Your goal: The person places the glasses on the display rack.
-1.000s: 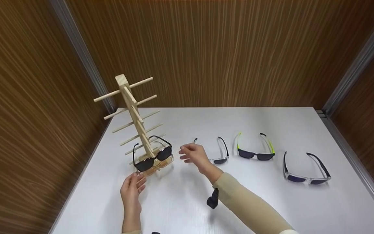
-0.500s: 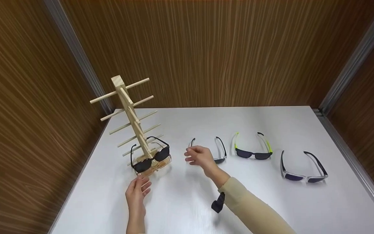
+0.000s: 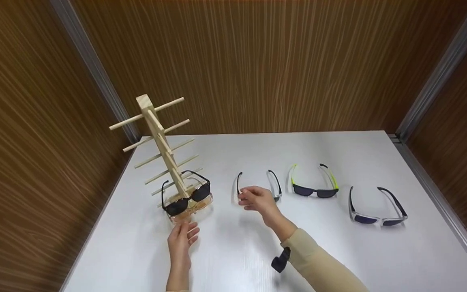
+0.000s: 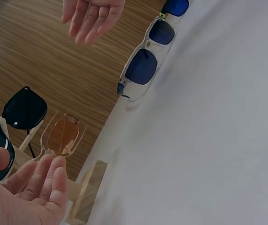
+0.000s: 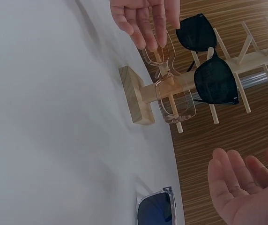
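My left hand (image 3: 181, 245) is just in front of the wooden eyewear rack (image 3: 163, 147), fingers loosely bent and holding nothing. Black sunglasses (image 3: 177, 207) hang on the rack's lower pegs. Beneath them, clear-framed glasses with orange lenses (image 5: 171, 86) sit on the lowest peg; in the head view the left fingertips overlap their lower edge, and contact cannot be told. My right hand (image 3: 261, 205), its fingers relaxed and apart from the thumb, hovers before clear-framed sunglasses with dark temples (image 3: 275, 181). It hides most of their front in the head view; the left wrist view shows their blue lenses (image 4: 142, 66).
Right of these, sunglasses with yellow-green temples (image 3: 315, 192) lie on the white table (image 3: 233, 259). Another clear-framed pair with dark temples (image 3: 380, 221) lies farther right. Wood-grain panels (image 3: 258, 69) enclose the back and both sides. The rack's upper pegs jut sideways.
My right hand has moved right, away from the rack, to the nearest pair on the table. My left hand has shifted slightly right and down. The glasses on the rack have stayed put.
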The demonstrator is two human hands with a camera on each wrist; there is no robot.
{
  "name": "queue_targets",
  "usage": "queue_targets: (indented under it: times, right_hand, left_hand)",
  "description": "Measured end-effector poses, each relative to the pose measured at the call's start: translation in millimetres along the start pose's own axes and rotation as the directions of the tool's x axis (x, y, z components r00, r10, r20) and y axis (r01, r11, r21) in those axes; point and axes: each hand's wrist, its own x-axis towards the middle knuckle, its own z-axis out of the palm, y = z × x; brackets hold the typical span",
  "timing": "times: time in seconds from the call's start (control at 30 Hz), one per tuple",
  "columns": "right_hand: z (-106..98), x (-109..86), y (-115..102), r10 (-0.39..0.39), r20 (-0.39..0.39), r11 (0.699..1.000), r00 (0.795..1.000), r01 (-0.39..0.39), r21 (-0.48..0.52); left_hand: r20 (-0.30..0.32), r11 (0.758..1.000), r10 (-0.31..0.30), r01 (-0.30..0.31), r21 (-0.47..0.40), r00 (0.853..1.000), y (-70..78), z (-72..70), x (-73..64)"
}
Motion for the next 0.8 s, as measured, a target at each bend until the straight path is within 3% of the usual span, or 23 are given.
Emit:
queue_targets:
  times: [0.2, 0.3, 0.43, 0.53, 0.8]
  right_hand:
    - [-9.0, -6.0, 9.0, -0.022, -0.028, 1.0, 0.999, 0.022, -0.004]
    - [-12.6, -9.2, 10.9, -0.015, -0.045, 1.0, 0.999, 0.016, 0.001]
    - [-16.9, -12.7, 14.5, 0.003, -0.061, 1.0, 0.998, -0.002, 0.016]
    - [-21.0, -15.5, 17.9, 0.023, -0.072, 0.999, 0.997, -0.021, 0.024]
    - [-34.7, -21.0, 28.1, 0.081, -0.141, 0.996, 0.987, -0.075, 0.052]
  left_hand:
    - [0.043, 0.999, 0.033, -0.032, -0.027, 0.999, -2.3, 11.5, -6.2]
    - [0.079, 1.0, 0.019, -0.017, -0.026, 0.997, 12.6, 17.2, -23.5]
    - [0.116, 0.999, 0.041, -0.039, -0.023, 0.992, 40.8, 24.4, -52.9]
    - [0.143, 0.998, 0.068, -0.066, -0.021, 0.987, 51.1, 29.4, -64.9]
    - [0.179, 1.0, 0.023, -0.022, -0.009, 0.984, 50.0, 45.5, -66.7]
